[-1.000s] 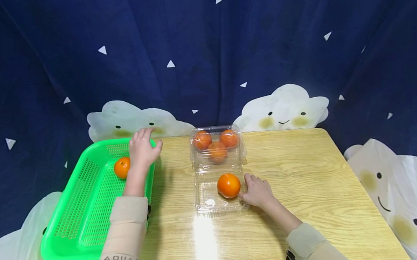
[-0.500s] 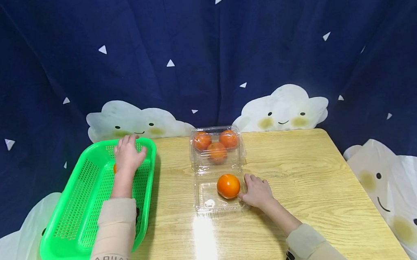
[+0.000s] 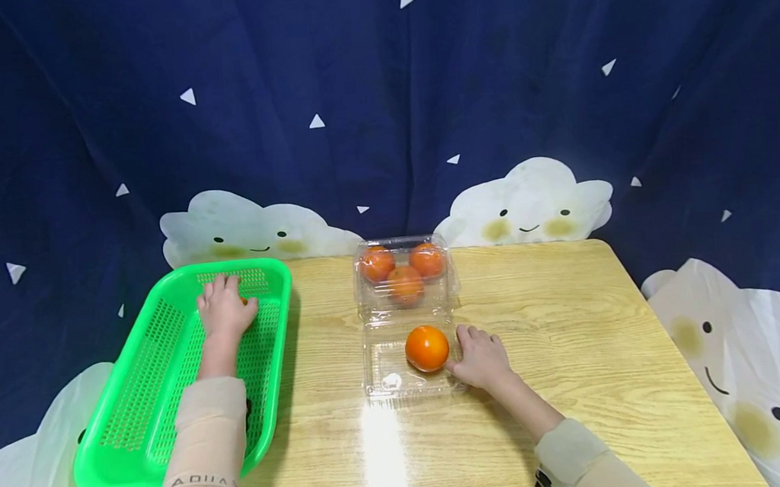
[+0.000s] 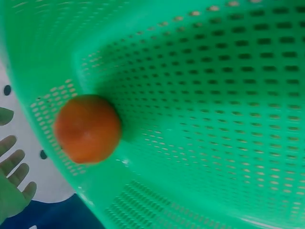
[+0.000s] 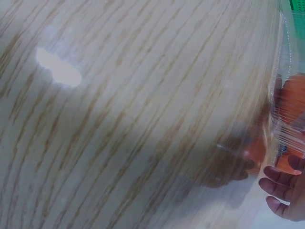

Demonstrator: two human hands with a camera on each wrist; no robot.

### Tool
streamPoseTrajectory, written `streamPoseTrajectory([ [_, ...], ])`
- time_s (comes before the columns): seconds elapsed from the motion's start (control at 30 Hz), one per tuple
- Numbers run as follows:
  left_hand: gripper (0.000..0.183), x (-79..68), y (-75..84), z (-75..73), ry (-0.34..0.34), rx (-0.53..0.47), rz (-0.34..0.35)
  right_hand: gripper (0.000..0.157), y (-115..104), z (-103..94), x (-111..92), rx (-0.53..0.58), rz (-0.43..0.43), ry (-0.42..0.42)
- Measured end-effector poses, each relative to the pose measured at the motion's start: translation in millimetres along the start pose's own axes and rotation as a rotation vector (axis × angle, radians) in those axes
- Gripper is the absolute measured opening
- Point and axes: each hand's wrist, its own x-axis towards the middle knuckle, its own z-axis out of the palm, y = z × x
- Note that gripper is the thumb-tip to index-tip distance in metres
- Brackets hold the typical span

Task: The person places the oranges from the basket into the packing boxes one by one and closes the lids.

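My left hand (image 3: 225, 308) is over an orange (image 3: 244, 301) inside the green plastic basket (image 3: 275, 405); most of that fruit is hidden by the hand in the head view. In the left wrist view the orange (image 4: 88, 129) lies at the basket's end, the spread fingers apart from it. My right hand (image 3: 481, 357) rests at the right side of a clear plastic clamshell box (image 3: 385, 358), thumb at its edge. One orange (image 3: 427, 348) sits in the box's near half. Several more, such as this orange (image 3: 406, 286), show through the clear plastic of the far half.
A wooden table (image 3: 546, 307) bears the basket and the box. Behind it hangs a dark blue curtain (image 3: 377, 84) with white triangles and cloud faces. The basket's raised rim surrounds the left hand's area.
My left hand has moved left and lower, from the basket's right rim to over the orange in the basket. The right hand has stayed beside the clamshell box.
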Motion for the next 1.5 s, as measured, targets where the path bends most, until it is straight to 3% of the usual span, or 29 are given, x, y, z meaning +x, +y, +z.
streamPoseTrajectory([
  [0.57,0.062,-7.4,-26.7,21.6,-0.036,-0.019,-0.017,0.049,-0.6,0.6,0.1,0.005,0.002,-0.001],
  [0.97,0.069,-7.2,-29.2,27.3,-0.117,-0.028,-0.059,0.050,-1.1,-0.7,-1.0,0.021,-0.003,0.010],
  [1.5,0.072,-10.2,-35.4,32.3,-0.173,-0.072,-0.117,0.053,-0.4,0.2,-0.9,0.024,0.003,-0.002],
])
